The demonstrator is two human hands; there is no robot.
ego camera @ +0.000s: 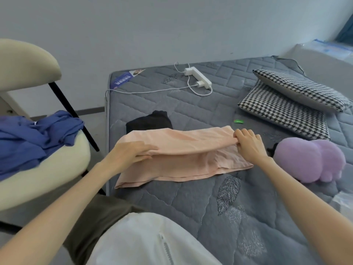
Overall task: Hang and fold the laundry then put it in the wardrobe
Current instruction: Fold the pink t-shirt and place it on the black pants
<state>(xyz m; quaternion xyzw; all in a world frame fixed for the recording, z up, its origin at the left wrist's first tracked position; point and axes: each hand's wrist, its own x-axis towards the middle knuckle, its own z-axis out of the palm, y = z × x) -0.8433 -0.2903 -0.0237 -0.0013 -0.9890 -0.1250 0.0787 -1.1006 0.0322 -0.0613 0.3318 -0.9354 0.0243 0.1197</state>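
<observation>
A pale pink garment [181, 155] lies partly folded on the grey quilted mattress [191, 203]. Its far layer is lifted and doubled over toward me. My left hand [131, 153] pinches the fold's left end between thumb and fingers. My right hand [248, 144] grips the fold's right end with curled fingers. Just behind the pink garment lies a folded black garment [149, 121]. A crumpled blue garment [32, 136] rests on the cream chair [38, 180] to my left.
Two houndstooth pillows [292, 104] are stacked at the right of the mattress, with a purple plush toy [313, 161] in front of them. A white power strip [198, 76] with a cable lies near the head end. A small green scrap [238, 121] lies by the pillows.
</observation>
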